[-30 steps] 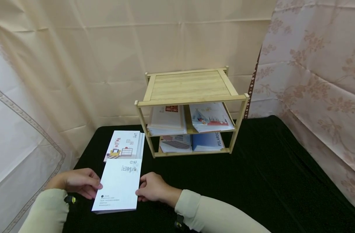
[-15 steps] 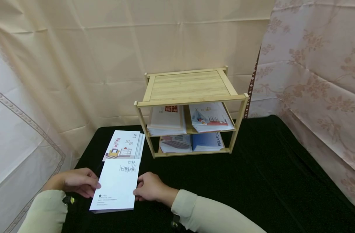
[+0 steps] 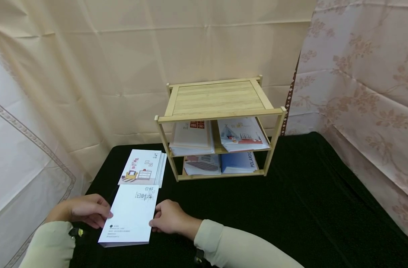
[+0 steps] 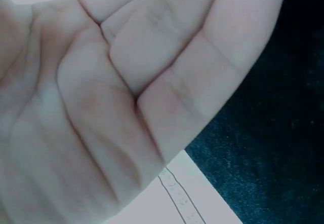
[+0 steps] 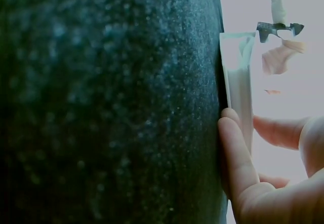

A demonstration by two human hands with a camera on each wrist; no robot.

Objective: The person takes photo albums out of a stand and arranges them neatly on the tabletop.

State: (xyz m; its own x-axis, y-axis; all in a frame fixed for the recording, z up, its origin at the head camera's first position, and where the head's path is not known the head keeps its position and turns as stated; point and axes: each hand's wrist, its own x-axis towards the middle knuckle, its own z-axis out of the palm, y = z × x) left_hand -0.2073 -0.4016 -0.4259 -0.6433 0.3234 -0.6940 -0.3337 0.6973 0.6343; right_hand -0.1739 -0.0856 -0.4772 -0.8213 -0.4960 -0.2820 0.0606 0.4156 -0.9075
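Note:
A white booklet (image 3: 128,216) with printed lettering lies at the front left of the table in the head view, its near edge showing some thickness. My left hand (image 3: 86,210) pinches its left edge, thumb on top. My right hand (image 3: 172,217) grips the right edge, thumb above and curled fingers below. In the right wrist view, fingers of the right hand (image 5: 263,183) sit around the booklet's pale edge (image 5: 238,92). The left wrist view is mostly filled by the palm and bent fingers of the left hand (image 4: 126,82). Its fingertips are out of sight there.
Just beyond the booklet lies a stack of similar booklets (image 3: 140,167), the top one with a furniture drawing. A wooden rack (image 3: 220,96) stands at the back, with booklets (image 3: 192,137) on both lower shelves. Black cloth (image 3: 257,216) covers the table; curtains (image 3: 90,74) hang behind.
Both hands have shifted the white booklet slightly left and toward the person. It lies a little lower against the stack. The rack and stack look unmoved.

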